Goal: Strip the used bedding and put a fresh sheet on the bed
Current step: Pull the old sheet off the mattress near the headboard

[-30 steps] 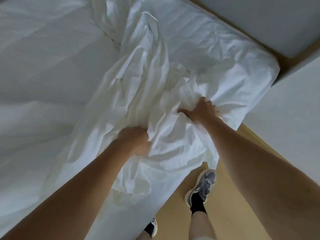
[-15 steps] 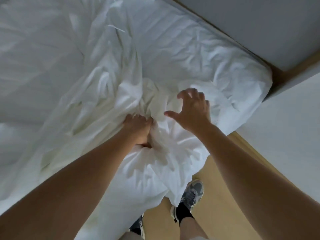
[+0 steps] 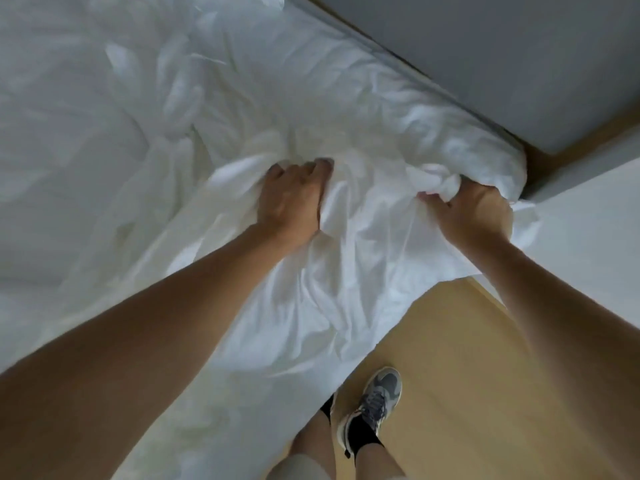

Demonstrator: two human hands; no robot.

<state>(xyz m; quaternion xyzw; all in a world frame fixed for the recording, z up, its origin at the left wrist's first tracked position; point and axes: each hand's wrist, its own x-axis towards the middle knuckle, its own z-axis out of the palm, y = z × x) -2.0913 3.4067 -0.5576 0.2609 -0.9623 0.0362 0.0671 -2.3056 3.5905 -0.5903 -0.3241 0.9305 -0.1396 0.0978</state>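
1. The left hand (image 3: 293, 199) lies knuckles up in the middle of the scene. Its fingers are curled down into the white sheet (image 3: 346, 271) and grip a fold of it, with the fingertips partly buried in the cloth.
2. The right hand (image 3: 469, 211) is further right, at the right corner of the bed (image 3: 52, 116). Its fingers and thumb are closed round a thick bunch of the same sheet, and crumpled cloth bulges out above the fist.
3. The two hands are apart, and the sheet runs in creases between them.
4. The sheet lies rumpled over the right part of the bed. Its near edge hangs off the side toward the wooden floor (image 3: 457, 358).
5. Both forearms are bare and reach in from the near edge.
6. A grey shoe (image 3: 375, 403) with a black sock stands on the floor just beside the hanging cloth.
7. A grey panel (image 3: 485, 64) runs along the far side of the bed.
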